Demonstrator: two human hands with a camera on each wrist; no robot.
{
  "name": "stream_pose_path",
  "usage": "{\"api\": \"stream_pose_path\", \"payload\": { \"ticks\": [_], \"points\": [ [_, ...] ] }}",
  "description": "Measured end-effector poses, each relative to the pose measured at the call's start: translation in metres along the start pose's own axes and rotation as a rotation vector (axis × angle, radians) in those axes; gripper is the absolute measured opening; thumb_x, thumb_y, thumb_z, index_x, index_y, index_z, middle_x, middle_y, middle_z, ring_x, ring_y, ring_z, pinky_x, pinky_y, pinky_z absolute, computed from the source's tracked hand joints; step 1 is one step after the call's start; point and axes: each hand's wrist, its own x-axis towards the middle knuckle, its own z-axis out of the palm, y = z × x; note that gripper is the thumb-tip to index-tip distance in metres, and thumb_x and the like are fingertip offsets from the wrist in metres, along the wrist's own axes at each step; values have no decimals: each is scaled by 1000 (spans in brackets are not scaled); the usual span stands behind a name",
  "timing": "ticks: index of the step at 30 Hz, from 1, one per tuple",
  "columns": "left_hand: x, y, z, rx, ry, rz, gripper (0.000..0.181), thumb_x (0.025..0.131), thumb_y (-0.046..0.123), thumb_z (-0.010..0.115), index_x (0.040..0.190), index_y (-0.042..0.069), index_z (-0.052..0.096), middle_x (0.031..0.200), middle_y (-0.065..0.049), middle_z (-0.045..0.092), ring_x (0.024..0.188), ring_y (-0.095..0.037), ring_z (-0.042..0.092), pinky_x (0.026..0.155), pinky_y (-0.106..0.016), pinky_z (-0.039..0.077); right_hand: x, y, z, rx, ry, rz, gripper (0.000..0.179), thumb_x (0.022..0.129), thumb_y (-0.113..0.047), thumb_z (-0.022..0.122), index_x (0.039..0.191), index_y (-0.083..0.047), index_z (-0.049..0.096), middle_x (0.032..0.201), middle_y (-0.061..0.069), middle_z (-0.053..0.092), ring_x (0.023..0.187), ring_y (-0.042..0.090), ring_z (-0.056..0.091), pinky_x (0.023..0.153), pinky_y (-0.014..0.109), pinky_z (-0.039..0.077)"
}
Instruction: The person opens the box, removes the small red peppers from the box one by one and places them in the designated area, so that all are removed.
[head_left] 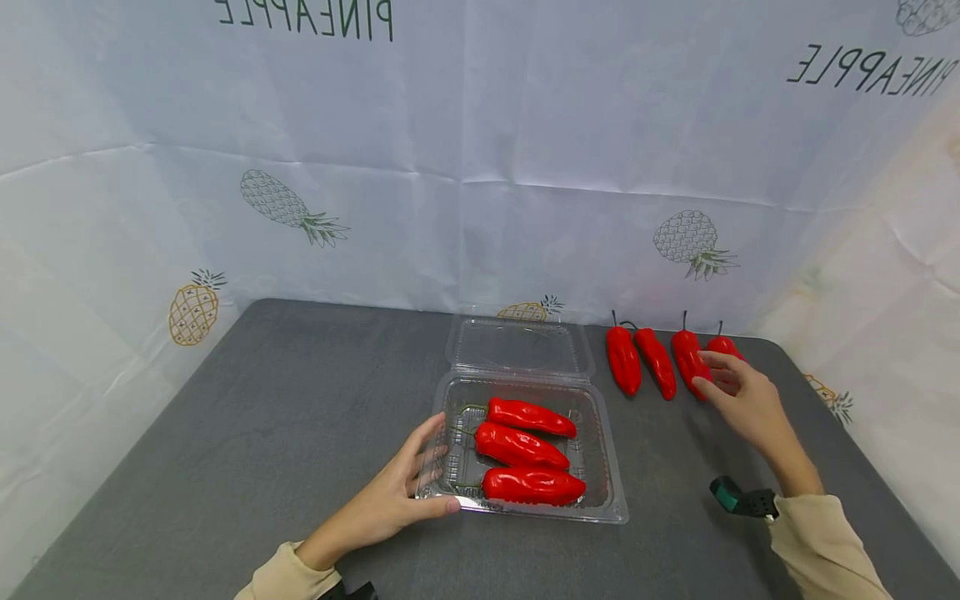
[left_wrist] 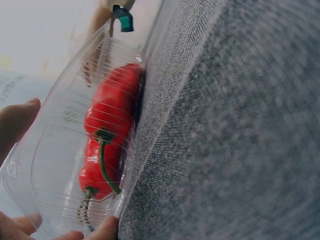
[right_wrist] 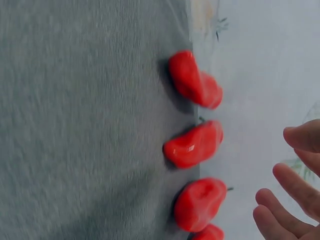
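Note:
Three long red peppers lie side by side in a clear plastic container, green stems pointing left. My left hand grips the container's near left corner, thumb on the front rim and fingers along the left wall. Through that wall, the left wrist view shows red peppers and a curved green stem. Over at the right, my right hand hovers by a row of several more red peppers, its fingers relaxed and apart. In the right wrist view, the fingers hold nothing.
The container's hinged lid is folded back toward the rear edge of the dark grey table. Behind the table hangs a white cloth with pineapple prints. The row of peppers lies near the table's back right corner.

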Motion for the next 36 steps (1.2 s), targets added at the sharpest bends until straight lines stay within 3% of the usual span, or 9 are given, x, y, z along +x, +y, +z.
{"api": "stream_pose_path", "payload": {
  "ticks": [5, 9, 15, 19, 23, 26, 30, 33, 36],
  "points": [
    [0, 0, 0, 5, 2, -9, 101, 86, 15, 78, 158, 12, 8, 165, -18, 11, 146, -46, 29, 114, -48, 36, -5, -11, 4, 26, -16, -39, 46, 98, -19, 62, 137, 2, 51, 137, 33, 51, 116, 52, 55, 92, 65, 50],
    [0, 0, 0, 0, -2, -14, 101, 86, 15, 77, 158, 12, 8, 165, -18, 10, 146, -46, 29, 114, -48, 36, -7, -17, 7, 27, -10, -71, 46, 96, -16, 66, 136, 1, 53, 134, 28, 56, 115, 48, 57, 89, 55, 56],
    [0, 0, 0, 6, -1, -15, 101, 86, 15, 77, 158, 12, 8, 165, -18, 10, 146, -46, 29, 114, -48, 36, -10, -25, 10, 50, -26, -99, 47, 95, -13, 67, 136, 3, 52, 133, 29, 56, 115, 49, 56, 92, 63, 50],
    [0, 0, 1, 11, 2, -16, 101, 86, 15, 77, 158, 12, 8, 165, -19, 11, 146, -47, 29, 114, -49, 36, -13, -31, 12, 42, -36, -113, 46, 95, -14, 67, 136, 1, 53, 135, 27, 55, 116, 48, 57, 93, 62, 51],
    [0, 0, 1, 10, 3, -19, 101, 85, 15, 78, 158, 12, 8, 165, -19, 10, 146, -46, 29, 114, -49, 36, -18, -39, 14, 50, -30, -126, 46, 93, -16, 69, 134, -1, 55, 133, 24, 58, 115, 45, 58, 93, 25, 57],
    [0, 1, 0, 8, 4, -19, 101, 85, 15, 78, 159, 13, 8, 165, -18, 10, 146, -46, 29, 114, -49, 36, -21, -45, 17, 71, -23, -149, 45, 92, -15, 71, 133, -2, 57, 129, 23, 61, 113, 42, 59, 86, -3, 41],
    [-1, 0, 0, 6, 3, -17, 101, 85, 15, 78, 159, 12, 8, 165, -18, 10, 146, -46, 28, 114, -49, 36, -25, -51, 22, 89, -22, -180, 46, 90, -12, 72, 132, -3, 58, 125, 22, 63, 109, 39, 59, 85, -8, 33],
    [0, 0, 0, 4, 3, -24, 102, 85, 15, 78, 159, 13, 7, 165, -18, 9, 146, -46, 28, 115, -49, 36, -27, -56, 24, 76, -24, -185, 45, 89, -11, 73, 132, -3, 58, 124, 21, 63, 108, 38, 60, 86, -6, 36],
    [0, -1, 0, 6, 4, -27, 102, 85, 15, 78, 159, 13, 7, 165, -18, 9, 147, -46, 28, 115, -48, 36, -29, -62, 25, 53, -28, -185, 45, 89, -11, 73, 131, -4, 59, 124, 20, 64, 109, 39, 62, 89, 4, 47]
  ]
}}
